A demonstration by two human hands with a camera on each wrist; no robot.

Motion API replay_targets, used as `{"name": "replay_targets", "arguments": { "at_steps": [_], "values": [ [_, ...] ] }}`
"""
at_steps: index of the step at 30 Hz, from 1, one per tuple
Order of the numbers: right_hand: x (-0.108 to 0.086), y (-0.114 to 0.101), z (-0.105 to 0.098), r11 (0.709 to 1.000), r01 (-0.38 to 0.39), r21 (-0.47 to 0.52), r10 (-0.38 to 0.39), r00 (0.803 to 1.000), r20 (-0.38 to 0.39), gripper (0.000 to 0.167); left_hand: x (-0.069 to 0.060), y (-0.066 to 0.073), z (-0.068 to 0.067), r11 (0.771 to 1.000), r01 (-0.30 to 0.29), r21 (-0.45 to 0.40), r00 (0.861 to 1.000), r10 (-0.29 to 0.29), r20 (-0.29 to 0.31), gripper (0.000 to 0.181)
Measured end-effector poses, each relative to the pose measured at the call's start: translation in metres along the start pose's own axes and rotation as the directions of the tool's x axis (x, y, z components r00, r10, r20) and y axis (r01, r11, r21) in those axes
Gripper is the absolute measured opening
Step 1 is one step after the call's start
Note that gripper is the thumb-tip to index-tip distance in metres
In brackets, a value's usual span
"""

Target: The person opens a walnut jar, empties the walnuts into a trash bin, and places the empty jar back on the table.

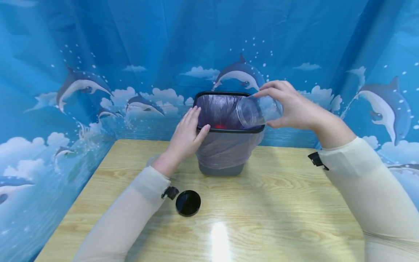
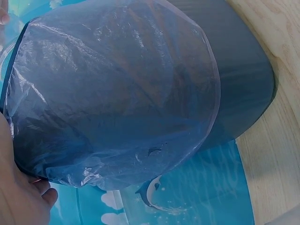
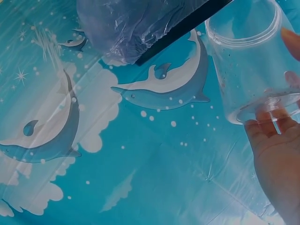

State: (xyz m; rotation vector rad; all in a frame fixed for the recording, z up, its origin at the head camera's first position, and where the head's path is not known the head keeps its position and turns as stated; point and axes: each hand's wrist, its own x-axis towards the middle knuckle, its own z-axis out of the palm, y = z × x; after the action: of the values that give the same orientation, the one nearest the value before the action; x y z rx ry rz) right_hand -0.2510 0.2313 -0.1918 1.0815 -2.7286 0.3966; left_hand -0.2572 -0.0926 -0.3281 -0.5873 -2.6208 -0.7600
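Note:
My right hand (image 1: 291, 105) grips a clear plastic jar (image 1: 258, 111) near its base. The jar lies tilted on its side, its lidless mouth facing left over the bin opening; no contents show in it. In the right wrist view the fingers wrap the base of the jar (image 3: 248, 70). A grey trash bin (image 1: 220, 170) with a black rim and a translucent purple bag stands at the table's back. My left hand (image 1: 186, 134) rests on the bin's left front rim, fingers extended, thumb along the front. A small red patch (image 1: 220, 127) shows inside the bag.
A round black lid (image 1: 188, 203) lies on the wooden table (image 1: 278, 211) by the left sleeve. Behind the left wrist, a clear object (image 1: 151, 159) is mostly hidden. A blue dolphin-print curtain (image 1: 196, 43) hangs close behind the bin and along both sides.

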Motion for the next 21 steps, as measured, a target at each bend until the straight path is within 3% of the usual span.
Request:
{"name": "replay_targets", "arguments": {
  "at_steps": [9,21],
  "values": [
    [-0.010,-0.003,0.004,0.998,0.058,0.017,-0.057,0.995,-0.088,0.077,0.001,-0.001,0.000,1.000,0.002,0.004,1.000,-0.002,0.007,0.077],
    [-0.029,-0.004,0.013,0.991,0.126,0.038,-0.113,0.964,-0.239,0.079,0.000,0.000,-0.001,1.000,0.001,0.000,1.000,-0.001,0.009,0.077]
  ]
}}
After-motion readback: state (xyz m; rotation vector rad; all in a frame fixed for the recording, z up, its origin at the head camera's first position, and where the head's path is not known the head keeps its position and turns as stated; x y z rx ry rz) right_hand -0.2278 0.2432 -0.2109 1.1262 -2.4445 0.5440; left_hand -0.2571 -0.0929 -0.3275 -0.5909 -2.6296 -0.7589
